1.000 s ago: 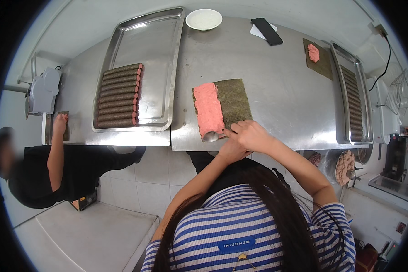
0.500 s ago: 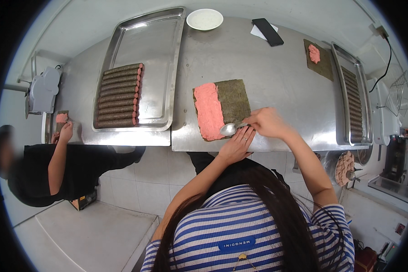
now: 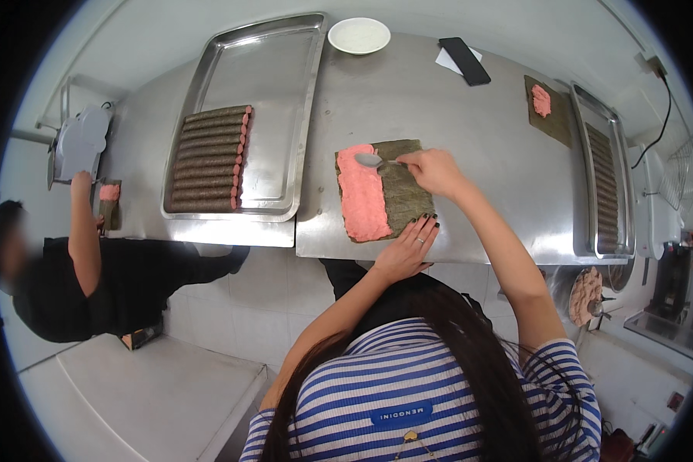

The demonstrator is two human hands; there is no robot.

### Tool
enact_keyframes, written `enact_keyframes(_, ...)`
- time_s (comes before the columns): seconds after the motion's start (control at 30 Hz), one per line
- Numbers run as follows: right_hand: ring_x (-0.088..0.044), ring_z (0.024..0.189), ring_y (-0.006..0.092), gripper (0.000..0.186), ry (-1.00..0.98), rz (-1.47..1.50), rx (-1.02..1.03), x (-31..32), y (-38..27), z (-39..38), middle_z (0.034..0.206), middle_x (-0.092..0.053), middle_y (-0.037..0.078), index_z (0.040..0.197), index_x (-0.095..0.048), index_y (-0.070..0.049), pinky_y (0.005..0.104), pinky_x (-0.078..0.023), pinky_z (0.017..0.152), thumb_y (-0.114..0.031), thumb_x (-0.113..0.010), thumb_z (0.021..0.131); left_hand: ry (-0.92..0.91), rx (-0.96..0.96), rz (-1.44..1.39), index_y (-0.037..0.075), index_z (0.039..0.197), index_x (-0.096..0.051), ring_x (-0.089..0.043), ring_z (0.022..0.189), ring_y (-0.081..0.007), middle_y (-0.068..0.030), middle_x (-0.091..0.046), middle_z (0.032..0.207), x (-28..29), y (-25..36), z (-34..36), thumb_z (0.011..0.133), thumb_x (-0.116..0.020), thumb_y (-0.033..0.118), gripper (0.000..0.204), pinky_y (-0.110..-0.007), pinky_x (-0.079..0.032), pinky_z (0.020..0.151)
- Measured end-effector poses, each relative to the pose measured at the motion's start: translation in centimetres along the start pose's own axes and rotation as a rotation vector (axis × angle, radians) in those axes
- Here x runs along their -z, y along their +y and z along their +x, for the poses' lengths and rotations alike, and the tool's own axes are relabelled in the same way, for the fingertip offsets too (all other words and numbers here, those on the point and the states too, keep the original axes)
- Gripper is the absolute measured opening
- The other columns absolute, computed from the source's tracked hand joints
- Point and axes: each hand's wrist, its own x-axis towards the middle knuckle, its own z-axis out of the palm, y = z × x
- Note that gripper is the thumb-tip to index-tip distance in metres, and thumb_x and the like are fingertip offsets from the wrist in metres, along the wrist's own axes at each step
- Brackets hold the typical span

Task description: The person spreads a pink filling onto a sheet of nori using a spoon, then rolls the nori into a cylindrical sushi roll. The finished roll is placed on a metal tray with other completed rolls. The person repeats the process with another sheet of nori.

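Observation:
A dark green seaweed sheet [image 3: 408, 189] lies on the steel table in front of me. Pink paste [image 3: 362, 202] covers its left part in a broad band. My right hand [image 3: 433, 171] grips a metal spoon [image 3: 368, 160], whose bowl rests at the paste's upper right edge. Flat on the sheet's near right corner is my left hand [image 3: 406, 248], fingers stretched out and holding nothing.
On the left, a steel tray [image 3: 306, 115] holds several seaweed rolls [image 3: 208, 158]. A white bowl [image 3: 359, 35] and a black phone [image 3: 465, 61] stand at the back. Another sheet [image 3: 560, 127] with paste and a second tray [image 3: 622, 154] are right. A co-worker [image 3: 69, 289] works at far left.
My right hand has moved the spoon from the near end of the paste up to its far end. My left hand stays at the sheet's near corner. The co-worker's arm has reached farther forward.

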Motion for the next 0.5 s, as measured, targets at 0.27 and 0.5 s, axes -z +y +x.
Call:
enact_keyframes(0.27,-0.063,0.076,0.0348,0.028,-0.343,0.144,0.098,1.4,0.1,-3.7,0.082,-0.066,0.017,0.101,-0.071,-0.014,0.0441,-0.049,0.070,-0.013,-0.055,0.079,0.008,-0.008,0.072,-0.004,0.138,-0.035,-0.029,0.136,-0.0344,-0.0194,-0.032,0.146,-0.8,-0.1,-0.3,0.083,-0.057,0.049,0.080,-0.043,-0.024,0.113)
enact_keyframes(0.5,-0.062,0.072,0.0332,0.029,0.017,0.032,0.081,0.3,-0.8,1.4,0.080,-0.066,0.015,0.105,-0.070,-0.014,0.0433,-0.049,0.068,-0.013,-0.052,0.082,-0.016,-0.016,0.064,-0.004,0.138,-0.034,-0.029,0.137,-0.0344,-0.0192,-0.031,0.147,-0.7,-0.1,-0.1,0.082,-0.058,0.049,0.081,-0.043,-0.024,0.113)
